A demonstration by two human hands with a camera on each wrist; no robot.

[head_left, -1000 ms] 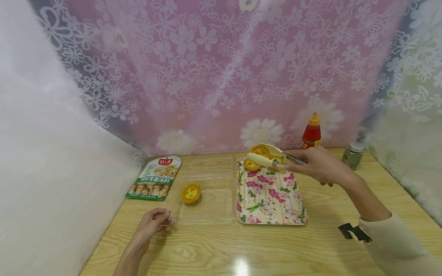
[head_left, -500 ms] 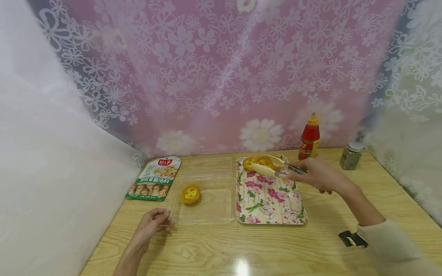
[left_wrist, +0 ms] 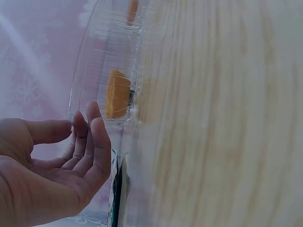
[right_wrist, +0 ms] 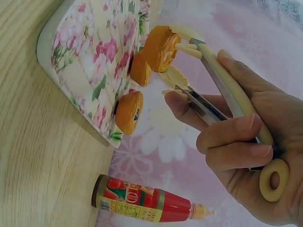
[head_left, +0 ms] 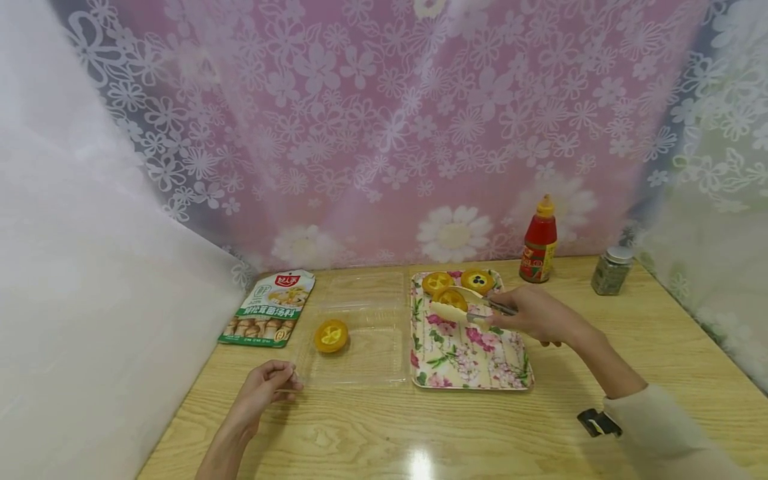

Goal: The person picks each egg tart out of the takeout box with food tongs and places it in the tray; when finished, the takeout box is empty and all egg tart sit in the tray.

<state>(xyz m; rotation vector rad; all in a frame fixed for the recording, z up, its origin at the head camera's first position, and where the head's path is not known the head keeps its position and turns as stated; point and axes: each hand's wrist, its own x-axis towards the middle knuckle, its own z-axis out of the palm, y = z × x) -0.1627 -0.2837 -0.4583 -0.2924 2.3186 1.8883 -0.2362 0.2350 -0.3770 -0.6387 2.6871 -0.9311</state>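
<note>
My right hand (head_left: 537, 313) grips cream-tipped metal tongs (right_wrist: 222, 85). Between their tips is a yellow-orange tart (right_wrist: 161, 48), over the back part of a floral tray (head_left: 468, 360). Behind it on that tray sit a yellow-topped tart (head_left: 437, 283) and a tart with dark berries (head_left: 478, 281). My left hand (head_left: 264, 390) pinches the near left edge of a clear plastic container (head_left: 375, 353) between thumb and fingers. One more tart (head_left: 331, 336) lies inside the container, at its left. In the left wrist view, the thumb and fingertips meet at the clear rim.
A green and white food pouch (head_left: 268, 310) lies left of the container. Behind the tray's right corner stands a red sauce bottle (head_left: 539, 243), with a lidded glass jar (head_left: 612, 271) farther right. Floral curtain (head_left: 390, 133) closes off the table's back.
The right hand has brought the tongs and their tart nearer to me, after a short shift to the right. The berry tart now shows fully. My left hand has stayed at the container edge.
</note>
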